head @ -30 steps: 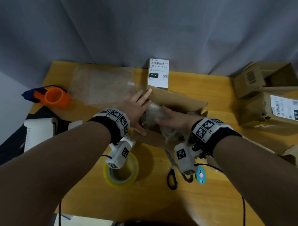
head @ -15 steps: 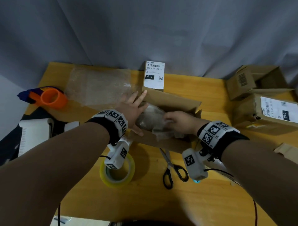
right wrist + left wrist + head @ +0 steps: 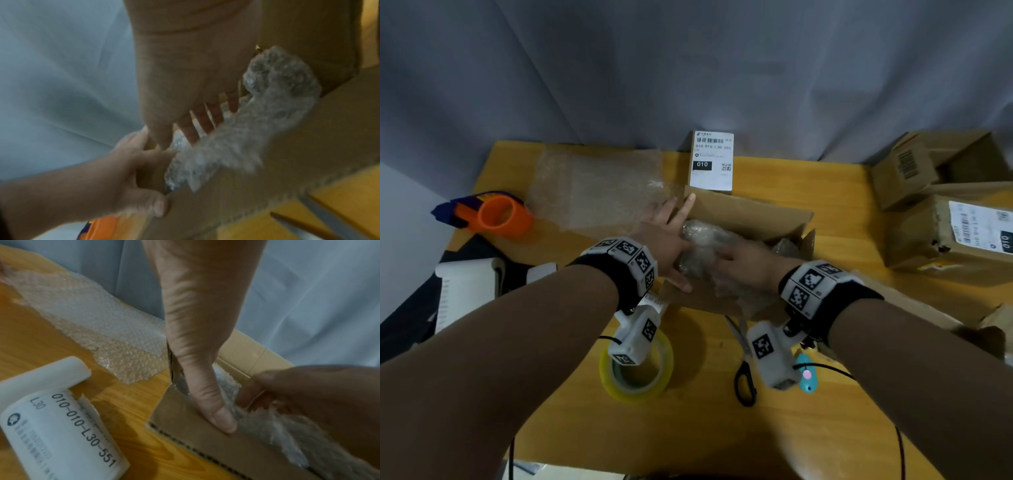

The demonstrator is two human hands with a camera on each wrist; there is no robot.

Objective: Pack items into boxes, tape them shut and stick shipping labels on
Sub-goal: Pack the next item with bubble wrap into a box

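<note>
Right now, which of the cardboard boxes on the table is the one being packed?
The open box at the table's centre, where both hands press a bubble-wrapped item; the two boxes at the right edge go untouched.

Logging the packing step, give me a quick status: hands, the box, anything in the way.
Left hand open, bracing open box. Right hand gripping bubble-wrapped item inside it. Nothing in the way.

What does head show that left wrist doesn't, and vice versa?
Head only: tape roll, scissors, orange dispenser, closed boxes at right.

Left wrist only: curled label reading 010-010-L30-551 beside the box, and the left thumb pressed on the box's near wall.

Both: open box, bubble-wrapped item, loose bubble wrap, left hand, right hand.
</note>
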